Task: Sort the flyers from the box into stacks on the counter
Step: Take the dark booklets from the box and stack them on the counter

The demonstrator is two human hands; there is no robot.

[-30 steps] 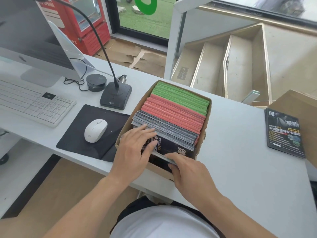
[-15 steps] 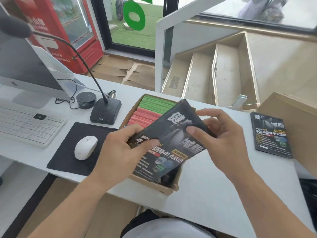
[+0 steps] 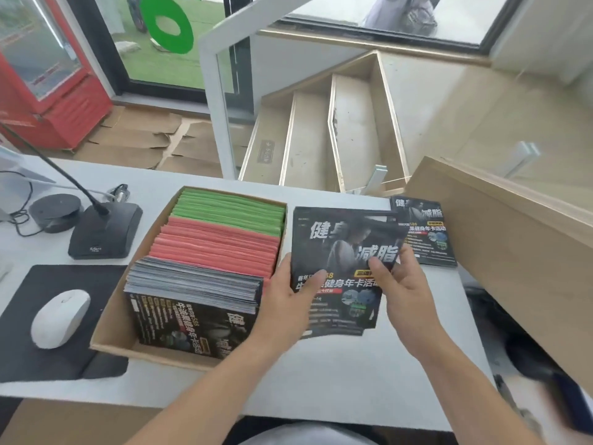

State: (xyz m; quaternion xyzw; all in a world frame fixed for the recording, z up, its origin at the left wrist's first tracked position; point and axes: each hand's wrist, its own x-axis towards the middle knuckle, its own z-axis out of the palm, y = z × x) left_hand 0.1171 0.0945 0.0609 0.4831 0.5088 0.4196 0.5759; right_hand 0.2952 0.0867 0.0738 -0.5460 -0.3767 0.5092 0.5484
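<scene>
Head view shows both hands (image 3: pixel 346 303) holding one black flyer (image 3: pixel 345 268) beside the box (image 3: pixel 112 322); next, probably lay it squarely on the black stack (image 3: pixel 426 232).

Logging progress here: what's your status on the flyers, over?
Left hand and right hand both grip one black flyer, clear of the box. Black stack waits on counter. Nothing between.

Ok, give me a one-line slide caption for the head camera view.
Both hands, left and right, hold a black flyer between the cardboard box and a black stack.
</scene>
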